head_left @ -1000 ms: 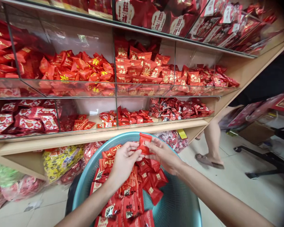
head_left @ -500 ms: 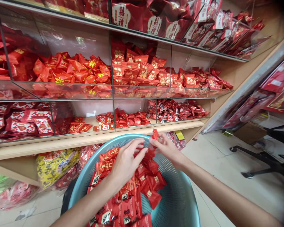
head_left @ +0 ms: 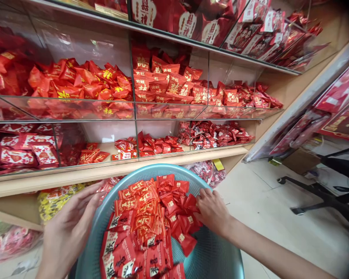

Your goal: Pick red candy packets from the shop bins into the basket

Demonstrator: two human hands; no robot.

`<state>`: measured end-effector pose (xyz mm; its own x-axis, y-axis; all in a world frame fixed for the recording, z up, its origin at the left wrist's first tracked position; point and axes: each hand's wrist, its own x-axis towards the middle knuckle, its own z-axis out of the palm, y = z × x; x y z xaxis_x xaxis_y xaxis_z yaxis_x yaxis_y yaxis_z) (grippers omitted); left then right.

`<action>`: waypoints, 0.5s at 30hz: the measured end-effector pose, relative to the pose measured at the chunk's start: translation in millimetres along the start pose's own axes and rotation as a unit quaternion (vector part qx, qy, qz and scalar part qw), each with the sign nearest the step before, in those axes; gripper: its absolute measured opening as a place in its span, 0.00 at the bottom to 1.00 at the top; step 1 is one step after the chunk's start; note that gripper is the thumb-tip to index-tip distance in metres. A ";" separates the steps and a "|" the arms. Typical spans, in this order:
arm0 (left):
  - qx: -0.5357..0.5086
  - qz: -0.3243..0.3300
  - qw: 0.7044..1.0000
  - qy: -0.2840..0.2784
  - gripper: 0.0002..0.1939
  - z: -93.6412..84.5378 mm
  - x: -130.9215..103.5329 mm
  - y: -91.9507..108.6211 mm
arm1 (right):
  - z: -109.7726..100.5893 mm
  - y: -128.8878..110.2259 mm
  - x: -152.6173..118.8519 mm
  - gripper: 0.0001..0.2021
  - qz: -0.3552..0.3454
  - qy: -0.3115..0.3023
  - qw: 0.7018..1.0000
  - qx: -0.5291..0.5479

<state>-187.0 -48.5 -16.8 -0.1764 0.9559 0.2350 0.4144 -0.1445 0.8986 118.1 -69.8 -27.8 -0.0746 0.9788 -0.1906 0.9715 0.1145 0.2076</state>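
A teal perforated basket (head_left: 231, 257) holds many red wrapped packets (head_left: 154, 259), with smaller dark red packets (head_left: 178, 205) towards its right side. Over the basket's left rim, my left hand (head_left: 71, 224) has its fingers apart and holds nothing. My right hand (head_left: 212, 209) is inside the right part of the basket, beside the small dark red packets. Its fingers are curled downward; whether a packet is between the fingertips is hidden.
Behind the basket stand shelves with a wooden edge (head_left: 58, 176) and clear-fronted bins of red packets (head_left: 84, 83). Plastic bags of yellow sweets (head_left: 56, 201) lie beneath. On the right floor is a black wheeled chair base (head_left: 317, 197).
My left hand has moved left from above the packets to the rim. My right hand has gone down and slightly right, onto the small packets. The red packet raised between the hands is no longer there.
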 end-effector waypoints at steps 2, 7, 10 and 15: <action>0.004 -0.004 1.000 0.015 0.20 -5.7 -2.7 -9.7 | -1.6 -3.9 5.1 0.12 0.009 -0.029 1.000 -0.008; 0.014 -0.024 1.000 0.006 0.22 -10.8 -6.5 -29.6 | -5.7 -7.8 13.0 0.12 0.023 -0.073 0.997 0.030; 0.020 -0.026 0.999 -0.002 0.23 -10.7 -7.7 -33.9 | -7.0 -6.7 16.8 0.13 0.035 -0.057 0.997 0.040; 0.042 0.009 0.999 0.002 0.20 -11.7 -8.1 -37.6 | 1.9 -8.1 21.2 0.12 0.053 -0.037 0.997 0.049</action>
<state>-211.6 -53.8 -48.1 -0.1722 0.9519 0.2533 0.4903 -0.1402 0.8602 109.1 -50.2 -35.3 0.0439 0.9687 -0.2443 0.9905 -0.0104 0.1368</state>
